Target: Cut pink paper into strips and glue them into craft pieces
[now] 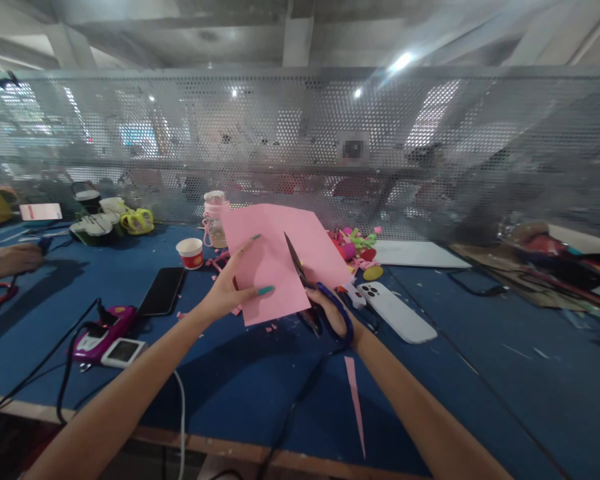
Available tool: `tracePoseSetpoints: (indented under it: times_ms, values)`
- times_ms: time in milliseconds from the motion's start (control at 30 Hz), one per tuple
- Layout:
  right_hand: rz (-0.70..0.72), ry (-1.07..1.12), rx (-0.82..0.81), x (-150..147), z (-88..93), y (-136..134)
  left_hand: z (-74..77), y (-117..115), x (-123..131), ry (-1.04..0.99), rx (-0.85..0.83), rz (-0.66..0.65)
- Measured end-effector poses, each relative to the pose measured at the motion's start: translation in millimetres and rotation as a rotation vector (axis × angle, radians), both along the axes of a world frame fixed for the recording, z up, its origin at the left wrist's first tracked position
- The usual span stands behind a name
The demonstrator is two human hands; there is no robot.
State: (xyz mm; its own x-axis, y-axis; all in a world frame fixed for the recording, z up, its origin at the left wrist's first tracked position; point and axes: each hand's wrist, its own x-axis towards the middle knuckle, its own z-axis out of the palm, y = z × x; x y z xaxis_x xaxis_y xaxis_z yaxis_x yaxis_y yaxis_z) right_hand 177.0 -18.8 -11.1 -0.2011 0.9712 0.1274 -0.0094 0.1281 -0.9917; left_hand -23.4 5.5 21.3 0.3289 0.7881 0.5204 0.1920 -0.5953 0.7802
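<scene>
My left hand [235,283] grips a pink sheet of paper [275,267] by its left side, with the thumb and a finger lying over its face. The sheet is held up above the blue table. My right hand [333,310] is closed round the dark blue handles of a pair of scissors [295,257]. One blade lies in front of the paper, pointing up and to the left; the other is hidden behind the sheet. A cut runs into the paper from its lower right edge. Below my right hand, a thin pink paper strip [355,403] lies on the table.
A black phone [163,291], a paper cup [190,253], a jar [216,217] and a purple power strip [103,333] stand left. A white phone [397,312] and colourful scraps [355,247] lie right. Another person's hand [13,262] is far left. A perforated metal screen [260,133] rises behind.
</scene>
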Motion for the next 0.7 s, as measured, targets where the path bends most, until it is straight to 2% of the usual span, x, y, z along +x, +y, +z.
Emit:
tracePoseSetpoints:
  times_ms: [200,333,467,567,633,700]
  values:
    - [0.038,0.043,-0.047,-4,4.4,-1,-4.3,1,3,-0.124,-0.075,-0.095]
    - [0.324,0.146,-0.309,2,9.2,1,-4.5,3,2,-0.201,-0.152,-0.112]
    - [0.509,0.120,-0.551,16,17.5,8,-2.4,9,-7,-0.058,-0.061,-0.012]
    - [0.594,0.146,-0.730,25,27.2,13,-1.5,12,-14,0.104,-0.035,-0.029]
    - [0.607,0.153,-0.793,30,34.2,16,-1.9,14,-15,0.138,-0.048,-0.035]
    - [0.598,0.123,-0.775,33,39.4,20,-2.6,14,-15,0.106,-0.059,-0.034]
